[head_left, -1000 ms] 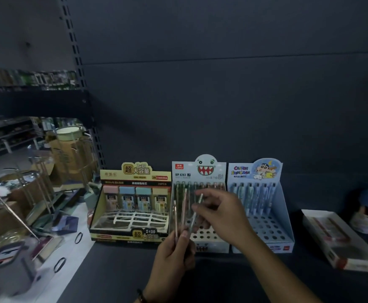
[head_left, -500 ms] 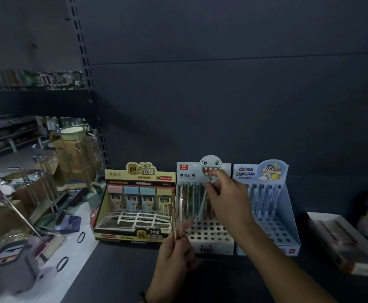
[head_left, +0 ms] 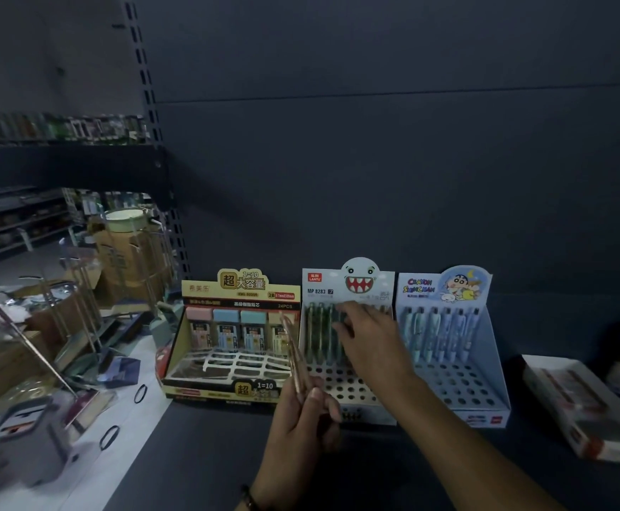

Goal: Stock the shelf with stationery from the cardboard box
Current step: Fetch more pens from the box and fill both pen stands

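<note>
Three display boxes stand side by side on the dark shelf (head_left: 209, 455). At 7 o'clock is the yellow lead-refill box (head_left: 242, 289), with four refill cases (head_left: 227, 328) in its back row: one pink, two blue, one tan. At 6 o'clock is the white monster-face pen box (head_left: 349, 285), and at 5 o'clock the blue cartoon pen box (head_left: 445, 289), with six pale blue pens (head_left: 434, 333) along its back row.

The left hand (head_left: 301, 422) is curled round a small bunch of rose-coloured pens (head_left: 292, 348), tilted and pointing up in front of the yellow box; I cannot count them.

The right hand (head_left: 371, 344) reaches into the monster-face box, fingertips (head_left: 343, 317) at the tops of the dark green pens (head_left: 319, 333). Whether it pinches one, I cannot tell.

One flat white tray box (head_left: 577, 411) lies at 4 o'clock, and one brown carton (head_left: 124, 260) stands off the shelf at 9 o'clock.
</note>
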Available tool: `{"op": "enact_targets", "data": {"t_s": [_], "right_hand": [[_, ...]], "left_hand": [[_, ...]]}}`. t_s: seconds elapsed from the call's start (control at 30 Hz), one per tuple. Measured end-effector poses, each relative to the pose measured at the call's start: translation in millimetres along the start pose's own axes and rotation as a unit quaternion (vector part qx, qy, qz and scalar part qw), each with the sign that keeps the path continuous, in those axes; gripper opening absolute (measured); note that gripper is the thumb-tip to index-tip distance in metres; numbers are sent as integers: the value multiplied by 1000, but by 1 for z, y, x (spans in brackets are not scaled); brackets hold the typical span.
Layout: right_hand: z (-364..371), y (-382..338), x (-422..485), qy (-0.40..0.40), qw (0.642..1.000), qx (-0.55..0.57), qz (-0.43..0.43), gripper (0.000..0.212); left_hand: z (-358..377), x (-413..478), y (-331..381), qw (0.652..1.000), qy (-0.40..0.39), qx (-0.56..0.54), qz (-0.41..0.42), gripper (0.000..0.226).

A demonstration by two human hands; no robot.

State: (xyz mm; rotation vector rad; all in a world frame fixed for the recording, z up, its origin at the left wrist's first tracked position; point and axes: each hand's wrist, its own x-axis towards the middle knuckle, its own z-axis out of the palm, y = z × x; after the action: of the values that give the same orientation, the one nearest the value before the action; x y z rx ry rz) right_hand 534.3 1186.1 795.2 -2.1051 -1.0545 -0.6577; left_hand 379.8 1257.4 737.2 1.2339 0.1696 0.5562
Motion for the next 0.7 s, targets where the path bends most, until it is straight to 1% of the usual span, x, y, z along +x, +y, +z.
{"op": "enact_targets", "data": {"t_s": [0.1, 0.17, 0.23, 0.3, 0.37, 0.47, 0.5, 0.57, 0.7], "right_hand": [[-6, -1, -1, -30, 999, 18, 36, 32], [-14, -5, -2, -20, 998, 43, 43, 29], [-26, -12, -4, -11, 992, 107, 70, 27], [-36, -16, -9, -15, 976, 195, 96, 28], [-41, -19, -15, -36, 960, 255, 113, 32], [-45, -21, -25, -54, 921, 362, 135, 37], [-47, -21, -27, -53, 912, 382, 138, 38], [-50, -22, -28, -48, 909, 389, 139, 37], [-60, -13, -21, -24, 898, 405, 171, 35]], "left_hand": [[-1, 0, 0, 1000, -7, 3, -1, 11], [-1, 0, 0, 1000, -13, 17, -1, 10], [0, 0, 1, 999, -27, 31, 2, 14], [1, -1, 2, 998, -41, 46, 7, 20], [1, -1, 0, 997, -48, 66, 7, 24], [-2, 0, -6, 995, -53, 79, -4, 22], [-2, 0, -7, 995, -57, 85, -5, 20], [-3, 0, -9, 992, -68, 104, -1, 18], [-2, 1, -10, 992, -63, 110, -4, 26]]}}
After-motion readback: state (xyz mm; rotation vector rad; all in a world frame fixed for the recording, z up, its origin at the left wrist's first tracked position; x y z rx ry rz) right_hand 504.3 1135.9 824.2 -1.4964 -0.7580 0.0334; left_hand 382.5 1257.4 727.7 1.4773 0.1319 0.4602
